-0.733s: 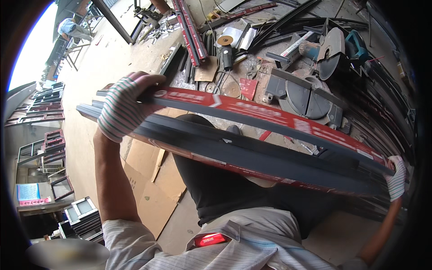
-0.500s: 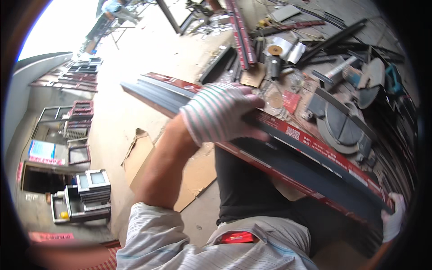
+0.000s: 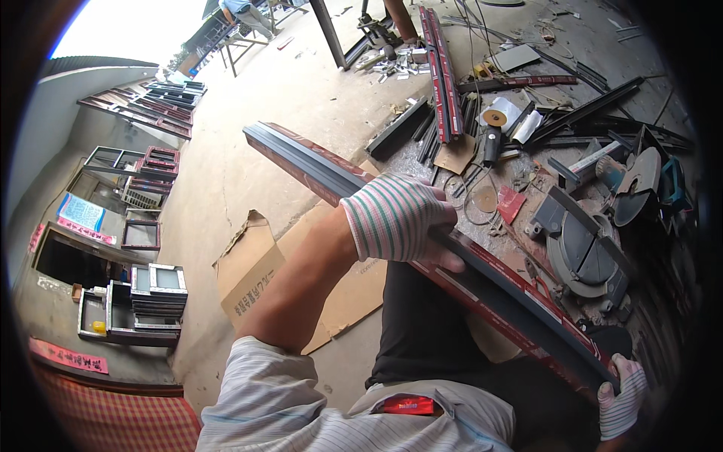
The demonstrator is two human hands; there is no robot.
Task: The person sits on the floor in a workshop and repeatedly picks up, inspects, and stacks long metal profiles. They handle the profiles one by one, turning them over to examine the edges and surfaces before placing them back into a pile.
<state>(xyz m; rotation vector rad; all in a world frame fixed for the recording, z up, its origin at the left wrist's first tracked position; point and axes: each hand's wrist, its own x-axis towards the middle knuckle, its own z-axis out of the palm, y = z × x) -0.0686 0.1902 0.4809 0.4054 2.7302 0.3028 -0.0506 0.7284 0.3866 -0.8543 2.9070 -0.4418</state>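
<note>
While the left hand (image 3: 399,218) and the right hand (image 3: 623,395) grip it, a long profile bundle (image 3: 301,162) slants across the person's lap

Both hands wear white knitted gloves with thin stripes. The bundle is made of dark grey, grooved lengths with red printed film along their sides; it runs from the upper left, out over the floor, down to the lower right, passing above the person's black trousers (image 3: 422,324).

The left hand lies over the bundle near its middle, its fingers curled around the far edge and its thumb on the near side. The right hand clasps the lower right end between thumb and fingers.

Below the left forearm, a flattened brown cardboard sheet (image 3: 252,267) lies on the concrete floor. To the right stands a cut-off saw (image 3: 580,256) with a round grey base. Beyond the bundle lie a red card (image 3: 510,205), an angle grinder (image 3: 493,135) with a tan disc, and more red-filmed profiles (image 3: 440,75). At far left, window frames (image 3: 160,294) are stacked near a wall. A red packet (image 3: 409,405) shows at the person's striped shirt pocket. At the top, another person (image 3: 252,15) in blue bends beside a stand.
</note>
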